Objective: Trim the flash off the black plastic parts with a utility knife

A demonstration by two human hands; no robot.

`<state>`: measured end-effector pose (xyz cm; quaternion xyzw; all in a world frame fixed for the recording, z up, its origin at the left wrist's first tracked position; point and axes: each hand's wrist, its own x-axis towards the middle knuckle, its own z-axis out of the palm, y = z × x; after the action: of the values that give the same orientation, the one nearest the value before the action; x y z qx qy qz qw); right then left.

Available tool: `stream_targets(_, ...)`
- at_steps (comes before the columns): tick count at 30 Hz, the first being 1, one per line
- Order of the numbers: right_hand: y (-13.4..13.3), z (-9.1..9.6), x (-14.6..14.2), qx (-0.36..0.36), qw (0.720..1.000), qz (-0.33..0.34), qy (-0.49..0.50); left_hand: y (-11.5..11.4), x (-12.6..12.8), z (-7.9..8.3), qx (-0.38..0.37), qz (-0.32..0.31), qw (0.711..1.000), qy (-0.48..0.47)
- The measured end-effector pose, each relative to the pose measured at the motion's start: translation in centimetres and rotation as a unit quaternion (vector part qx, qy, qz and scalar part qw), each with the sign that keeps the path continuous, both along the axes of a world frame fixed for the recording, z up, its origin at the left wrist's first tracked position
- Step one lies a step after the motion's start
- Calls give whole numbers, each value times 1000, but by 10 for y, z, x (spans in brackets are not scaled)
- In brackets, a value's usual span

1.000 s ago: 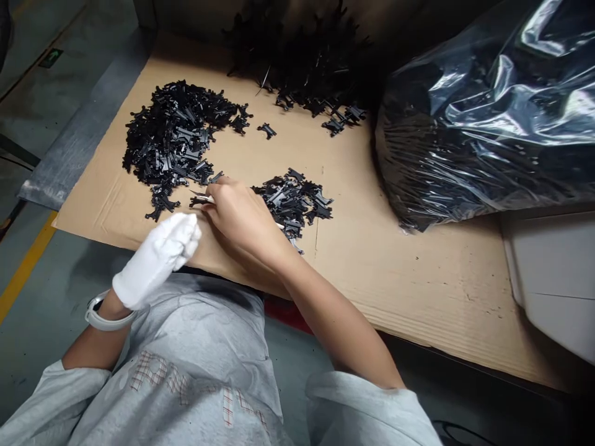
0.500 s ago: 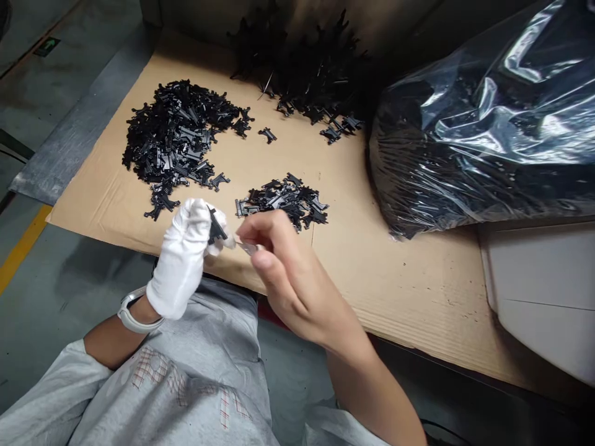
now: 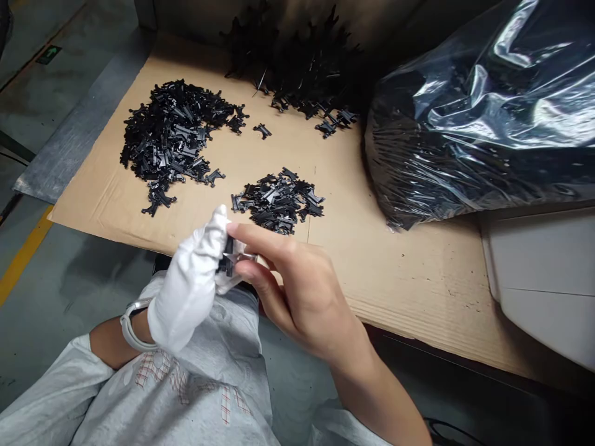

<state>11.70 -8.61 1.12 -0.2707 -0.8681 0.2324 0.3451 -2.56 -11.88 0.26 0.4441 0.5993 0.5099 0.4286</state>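
My left hand [image 3: 193,285], in a white glove, is closed on a small black plastic part [image 3: 227,260] just in front of the cardboard's near edge. My bare right hand [image 3: 297,288] meets it from the right, fingers pinched on a thin metal tool [image 3: 245,255] whose tip touches the part. A small pile of the same black parts [image 3: 279,199] lies on the cardboard sheet [image 3: 372,272] just beyond both hands.
A larger pile of black parts [image 3: 171,133] lies at the left of the cardboard and another heap [image 3: 297,68] at the back. A big clear plastic bag full of black parts [image 3: 483,124] fills the right. A white bin [image 3: 543,279] stands at the right edge.
My right hand left the small pile and came back toward me with the tool. My gloved left hand rose with a black part, and both hands now meet closer to my body.
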Motion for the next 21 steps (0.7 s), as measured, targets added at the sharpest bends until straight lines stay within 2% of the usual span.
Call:
stream_targets(5,-3,-2,0,16,1000,6,17,2,8,4,5,27,1000,-13)
stream_targets(12,-7,-1,3,-9,999,17,37,-2,11,-2,15,60,998,-24)
stream_targets(17,-10,-1,4,-42,998,9,44,-3,11,-1,-19,50,994,-100)
stream_targets(21,-14,-5,4,-72,996,1,54,-2,10,-3,-37,40,995,-85)
